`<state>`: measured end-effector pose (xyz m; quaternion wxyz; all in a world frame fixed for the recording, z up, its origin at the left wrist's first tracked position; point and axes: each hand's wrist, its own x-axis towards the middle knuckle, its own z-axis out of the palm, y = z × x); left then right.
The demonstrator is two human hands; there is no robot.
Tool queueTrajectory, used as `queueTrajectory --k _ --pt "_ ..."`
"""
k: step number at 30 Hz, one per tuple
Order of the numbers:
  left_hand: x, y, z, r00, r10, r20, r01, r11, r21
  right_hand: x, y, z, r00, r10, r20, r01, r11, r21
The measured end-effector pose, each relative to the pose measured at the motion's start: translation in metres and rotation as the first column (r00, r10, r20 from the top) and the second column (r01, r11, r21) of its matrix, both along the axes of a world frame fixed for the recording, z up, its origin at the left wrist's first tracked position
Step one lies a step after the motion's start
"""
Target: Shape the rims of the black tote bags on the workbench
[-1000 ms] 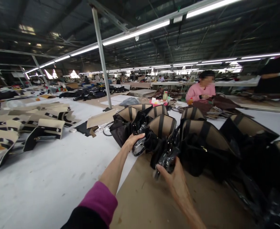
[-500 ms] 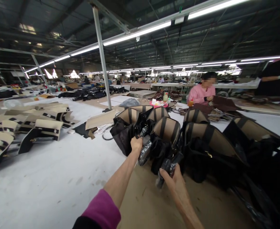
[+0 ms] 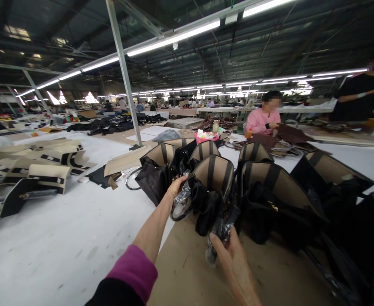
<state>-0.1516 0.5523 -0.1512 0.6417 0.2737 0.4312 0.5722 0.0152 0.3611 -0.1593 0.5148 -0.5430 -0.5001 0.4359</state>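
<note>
In the head view, a black handbag (image 3: pixel 211 193) with a tan, dark-striped lining stands open on the worktop (image 3: pixel 62 238), at the near end of a cluster of like bags. It sits between the two hands, a little beyond them. Its handles are wrapped in crinkled clear plastic film. The left hand (image 3: pixel 174 187) is closed around the wrapped handle (image 3: pixel 181 203) on the bag's left side, thumb and fingers pinching the film just under the rim. The right hand (image 3: pixel 230 250) is nearer the camera, fingers curled up around the lower end of a second plastic-wrapped strap (image 3: pixel 220 231) that hangs from the bag's front.

The left arm reaches forward and slightly rightward from the lower middle, forearm bare, with a magenta sleeve (image 3: pixel 132 270) over a dark cuff at the elbow. The right forearm rises from the bottom edge, wrist bent upward, back of the hand facing the camera.

Under the bag lies a brown cardboard sheet (image 3: pixel 187 272); the rest of the worktop is white and scuffed. More open handbags (image 3: pixel 279 191) stand touching one another to the right and behind. Toward the left edge lie flat beige and black bag panels (image 3: pixel 40 170). A slanted metal post (image 3: pixel 125 76) rises from the worktop to the roof, where long tube lights (image 3: pixel 174 38) run. Across the far side, a person in a pink top (image 3: pixel 260 121) handles dark material, and a person in black (image 3: pixel 359 100) stands at the right edge.
</note>
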Motion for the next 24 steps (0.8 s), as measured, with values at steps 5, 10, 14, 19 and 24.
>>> queueTrajectory --k 5,10,14,19,24 --pt "0.001 0.004 -0.002 0.993 -0.11 0.035 0.109 0.994 0.01 -0.002 -0.002 0.001 0.985 -0.116 0.124 0.113 0.993 0.026" --pt "0.008 -0.004 -0.004 0.993 -0.111 0.034 0.111 0.994 0.013 -0.004 -0.003 -0.002 0.936 -0.216 0.278 0.196 0.976 0.099" --pt "0.022 -0.03 0.001 0.976 -0.218 -0.009 0.218 0.976 -0.005 0.008 -0.005 0.001 0.856 -0.346 0.383 0.285 0.936 0.209" --pt "0.032 -0.07 0.012 0.872 -0.389 -0.296 0.418 0.907 0.041 0.039 0.003 0.019 0.694 -0.613 0.378 0.507 0.788 0.35" --pt "0.047 -0.076 0.016 0.88 -0.219 -0.421 0.251 0.968 0.02 0.052 0.02 0.028 0.87 -0.48 0.116 0.463 0.874 0.147"
